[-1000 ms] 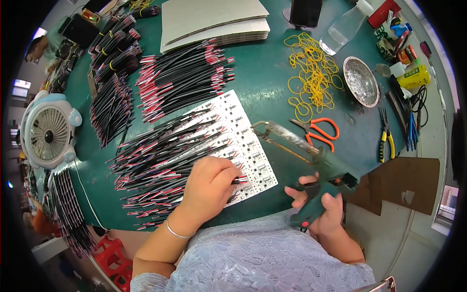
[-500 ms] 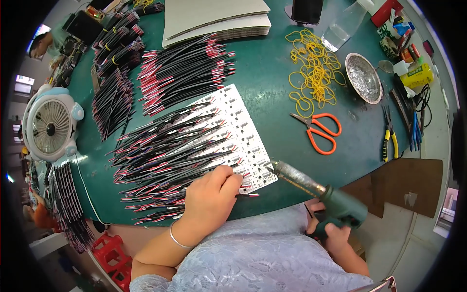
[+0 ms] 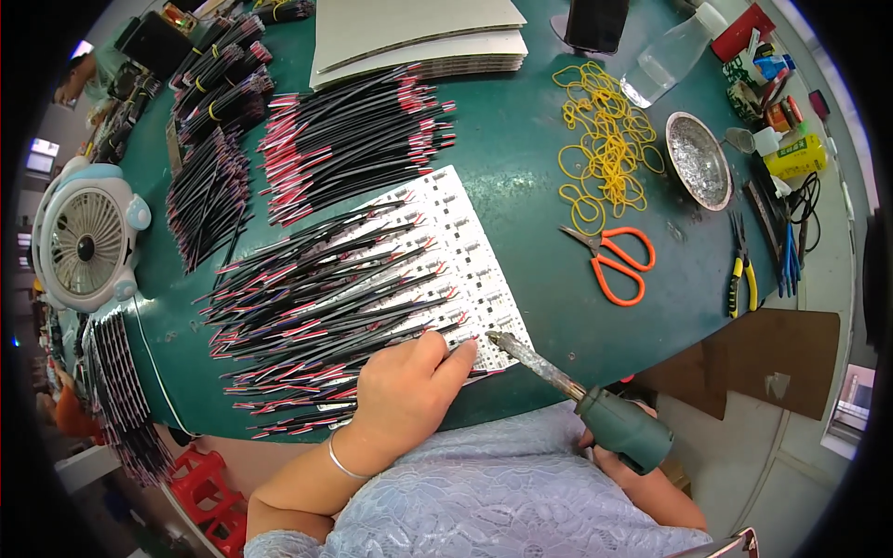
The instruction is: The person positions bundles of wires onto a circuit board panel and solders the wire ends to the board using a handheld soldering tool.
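Head view: the left hand (image 3: 405,391) sits just below the middle of the frame, its fingers bent and drawn together, tips at the lower part of a white circuit-board sheet (image 3: 473,251). Whether it pinches a wire there cannot be told, as the hand itself hides the spot. A thin bracelet (image 3: 342,460) circles that wrist. The right hand (image 3: 609,460), at lower right of centre, is wrapped around a green soldering gun (image 3: 625,430) and mostly hidden behind it. The gun's metal barrel slants up and left, its tip over the sheet, just beside the left fingertips.

Black wires (image 3: 316,312) with red and white ends lie in rows across the sheet's left part, reaching left past it onto the green table (image 3: 521,158). Above them rests another wire pile (image 3: 353,139), then stacked cardboard (image 3: 419,42) at the top of the frame. Right of centre are orange-handled scissors (image 3: 598,245), with yellow rubber bands (image 3: 609,149) above. Farther right stand a metal dish (image 3: 698,163) and pliers (image 3: 738,279); a white-and-blue fan (image 3: 86,246) fills the left side.
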### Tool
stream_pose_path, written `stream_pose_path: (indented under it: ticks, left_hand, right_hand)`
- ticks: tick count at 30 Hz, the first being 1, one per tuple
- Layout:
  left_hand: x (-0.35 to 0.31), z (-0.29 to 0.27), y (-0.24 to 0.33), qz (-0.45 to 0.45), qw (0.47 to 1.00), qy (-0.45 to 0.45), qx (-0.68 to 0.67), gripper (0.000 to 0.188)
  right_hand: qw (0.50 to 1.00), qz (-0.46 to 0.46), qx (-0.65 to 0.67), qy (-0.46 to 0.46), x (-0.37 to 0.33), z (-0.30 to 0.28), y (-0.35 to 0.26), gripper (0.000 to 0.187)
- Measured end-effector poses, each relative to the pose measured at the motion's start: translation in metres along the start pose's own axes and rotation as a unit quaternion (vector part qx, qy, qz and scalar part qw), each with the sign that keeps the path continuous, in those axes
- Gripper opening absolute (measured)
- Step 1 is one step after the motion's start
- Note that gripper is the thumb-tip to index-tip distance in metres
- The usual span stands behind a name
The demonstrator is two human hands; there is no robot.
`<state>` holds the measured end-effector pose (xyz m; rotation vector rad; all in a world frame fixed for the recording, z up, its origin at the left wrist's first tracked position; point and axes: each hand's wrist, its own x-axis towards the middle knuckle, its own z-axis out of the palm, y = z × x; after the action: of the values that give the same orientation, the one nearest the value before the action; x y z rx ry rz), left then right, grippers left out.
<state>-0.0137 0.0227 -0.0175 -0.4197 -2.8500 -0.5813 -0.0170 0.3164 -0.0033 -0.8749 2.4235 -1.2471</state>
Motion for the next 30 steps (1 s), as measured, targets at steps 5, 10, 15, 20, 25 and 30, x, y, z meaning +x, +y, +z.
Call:
stream_pose_path:
  ticks: [5,10,15,20,25,30]
  left_hand:
    - [0.001,-0.001,-0.001,-0.002,1.0,0.001,-0.005,0.026]
    - [0.001,-0.001,-0.001,-0.006,1.0,-0.001,-0.007,0.026]
    - [0.001,-0.001,-0.001,-0.013,1.0,-0.002,-0.021,0.026]
    - [0.001,-0.003,0.001,-0.014,1.0,-0.008,-0.011,0.026]
    - [0.003,-0.001,0.0,-0.011,1.0,0.0,-0.022,0.025]
    - [0.003,0.001,-0.001,-0.012,0.998,0.028,-0.047,0.026]
  right_hand:
    - [0.999,0.042,0.007,0.029,0.0,0.008,-0.001,0.023]
    - [0.998,0.032,-0.043,0.035,0.003,0.01,-0.005,0.014]
    - [0.996,0.003,-0.064,0.054,0.003,0.009,-0.005,0.013]
    - [0.998,0.056,0.033,0.024,-0.011,0.009,0.008,0.017]
    - [0.973,0.161,0.157,0.044,-0.035,0.011,0.003,0.018]
    - [0.984,0.101,0.134,0.055,-0.036,0.014,0.01,0.016]
